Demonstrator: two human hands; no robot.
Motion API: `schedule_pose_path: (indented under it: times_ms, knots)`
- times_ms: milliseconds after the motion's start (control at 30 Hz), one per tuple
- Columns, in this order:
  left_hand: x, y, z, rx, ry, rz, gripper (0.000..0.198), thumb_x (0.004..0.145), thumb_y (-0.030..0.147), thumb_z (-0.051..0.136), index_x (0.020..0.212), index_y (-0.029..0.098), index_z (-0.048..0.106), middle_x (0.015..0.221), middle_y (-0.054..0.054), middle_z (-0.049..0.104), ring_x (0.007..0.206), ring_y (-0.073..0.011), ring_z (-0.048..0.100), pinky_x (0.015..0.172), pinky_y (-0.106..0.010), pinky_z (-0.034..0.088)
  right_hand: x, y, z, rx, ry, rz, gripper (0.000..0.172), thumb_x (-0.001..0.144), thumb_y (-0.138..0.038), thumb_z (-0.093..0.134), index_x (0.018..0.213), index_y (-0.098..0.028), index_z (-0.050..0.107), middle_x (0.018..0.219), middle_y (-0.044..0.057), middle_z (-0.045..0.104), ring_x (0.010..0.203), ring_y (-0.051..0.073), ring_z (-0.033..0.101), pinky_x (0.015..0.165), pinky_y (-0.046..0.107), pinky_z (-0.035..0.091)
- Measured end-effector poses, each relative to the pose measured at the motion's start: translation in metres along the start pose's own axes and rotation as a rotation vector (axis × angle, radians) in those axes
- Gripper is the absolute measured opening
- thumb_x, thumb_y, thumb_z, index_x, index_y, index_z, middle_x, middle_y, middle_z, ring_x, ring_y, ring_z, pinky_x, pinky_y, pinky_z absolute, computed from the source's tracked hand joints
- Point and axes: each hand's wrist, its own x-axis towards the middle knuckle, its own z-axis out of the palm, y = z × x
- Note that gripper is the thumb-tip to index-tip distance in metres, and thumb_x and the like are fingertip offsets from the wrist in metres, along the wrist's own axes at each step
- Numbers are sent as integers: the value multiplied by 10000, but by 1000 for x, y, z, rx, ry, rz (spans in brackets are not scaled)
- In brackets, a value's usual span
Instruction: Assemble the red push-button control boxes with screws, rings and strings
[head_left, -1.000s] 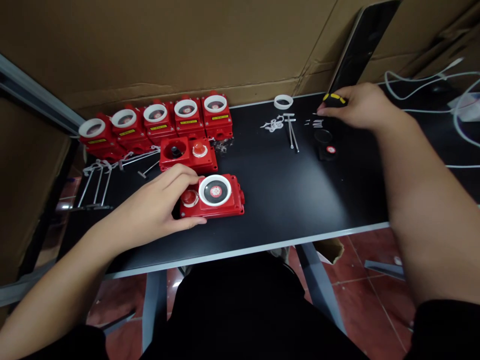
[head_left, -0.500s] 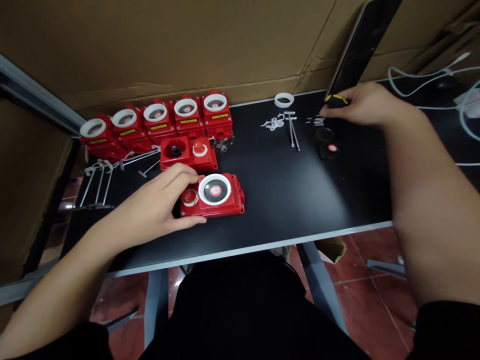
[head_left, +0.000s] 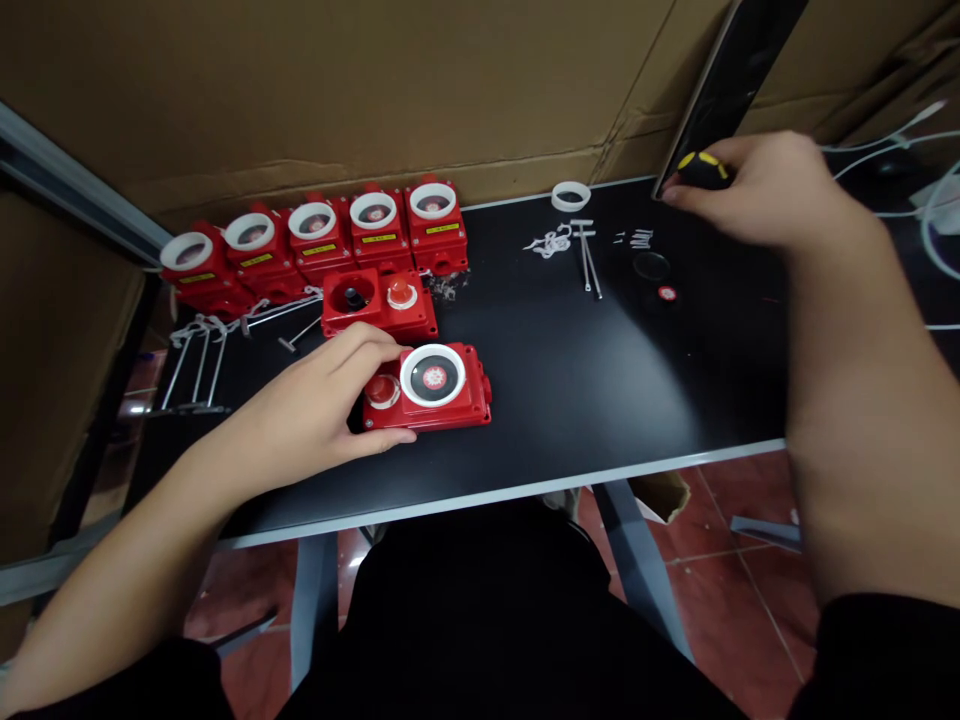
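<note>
My left hand [head_left: 322, 400] grips the left end of a red alarm box [head_left: 476, 397] lying flat near the front edge of the table. The box has a white ring [head_left: 407, 388] around a dark window with a red and white label, and a red dome lamp [head_left: 381, 390] beside my fingers. At the back right, my right hand [head_left: 757, 190] is closed around the black and yellow handle of a screwdriver [head_left: 703, 170], held above the table; its shaft cannot be made out. Below it lie several small screws [head_left: 641, 239], a dark disc [head_left: 651, 266] and a round red label [head_left: 667, 293].
Several red boxes with white rings [head_left: 373, 212] stand in a row along the cardboard wall [head_left: 375, 80]. In front sits an open red box [head_left: 349, 292] without a ring. Small metal hammers [head_left: 586, 260], a loose white ring [head_left: 571, 196] and white cables [head_left: 930, 230] lie farther right.
My right hand has lifted and drawn to the right with the screwdriver, away from the small screws. My left hand stays on the red alarm box.
</note>
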Motion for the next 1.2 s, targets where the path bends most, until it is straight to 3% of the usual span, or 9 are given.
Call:
schedule_pose_path:
  times_ms: [267, 367, 467, 567, 700, 833, 900, 1033, 1200]
  knots:
    - [-1, 3, -3, 17, -53, 1, 752, 1062, 443, 774, 1719, 129, 587, 1675, -218, 716, 1516, -413, 758, 1339, -555, 633, -34, -29, 0, 97, 138, -418, 253, 1074, -216, 878, 1324, -181, 858, 1327, 216, 833, 1254, 321, 803, 1145, 491, 642]
    - [-1, 5, 1, 17, -67, -55, 898, 1059, 531, 835, 1795, 124, 519, 1754, -252, 661, 1601, -476, 713, 1369, -615, 616, -42, -33, 1, 172, 178, -558, 258, 1040, -300, 872, 1288, -233, 853, 1151, 153, 804, 1065, 297, 774, 991, 481, 652]
    - [-3, 7, 3, -29, -97, -133, 1313, 913, 755, 1008, 1910, 197, 361, 1873, -266, 518, 1614, -551, 692, 1322, -670, 657, -53, -40, -1, 357, 80, -602, 285, 1032, -354, 819, 1289, -232, 842, 953, 74, 750, 745, 212, 682, 728, 408, 582]
    - [-10, 6, -2, -91, -122, -113, 1555, 795, 785, 1099, 1970, 322, 191, 1946, -242, 377, 1473, -501, 771, 1232, -643, 726, -63, -51, -2, 497, -63, -634, 223, 1038, -369, 768, 1226, -259, 818, 889, 34, 711, 699, 197, 646, 674, 382, 522]
    - [-22, 3, -8, -236, -109, 35, 1187, 1034, 334, 893, 1945, 426, 138, 1962, -202, 347, 1141, -255, 830, 986, -438, 801, -71, -62, -2, 530, -101, -697, 122, 1009, -363, 771, 1095, -279, 784, 866, 27, 662, 717, 200, 602, 694, 388, 473]
    - [-24, 5, -6, -319, -103, 125, 1043, 1076, 143, 752, 1917, 455, 220, 1988, -199, 348, 1053, -203, 833, 910, -372, 789, -74, -67, -4, 512, -132, -710, 70, 1022, -352, 770, 1052, -291, 754, 899, 46, 696, 757, 224, 616, 736, 412, 479]
    - [-20, 9, -5, -201, -64, 139, 960, 1076, 84, 715, 1885, 456, 358, 1949, -178, 401, 1111, -230, 818, 989, -420, 778, -74, -68, -6, 504, -165, -719, 82, 1030, -372, 778, 1046, -295, 755, 928, 56, 716, 790, 241, 634, 757, 421, 494]
    - [-10, 16, -4, 39, -46, 246, 831, 1038, -18, 724, 1701, 482, 687, 1906, -135, 472, 1628, -419, 649, 1331, -637, 642, -74, -71, -5, 514, -232, -744, 85, 1031, -371, 790, 1046, -288, 782, 945, 59, 737, 776, 237, 640, 756, 418, 491]
    - [-6, 21, -5, -9, -50, 287, 596, 1003, 133, 949, 1510, 419, 820, 1980, -127, 481, 1818, -490, 462, 1444, -771, 514, -74, -76, -1, 545, -220, -803, 83, 1005, -366, 804, 1035, -289, 814, 954, 74, 718, 830, 264, 656, 800, 436, 502]
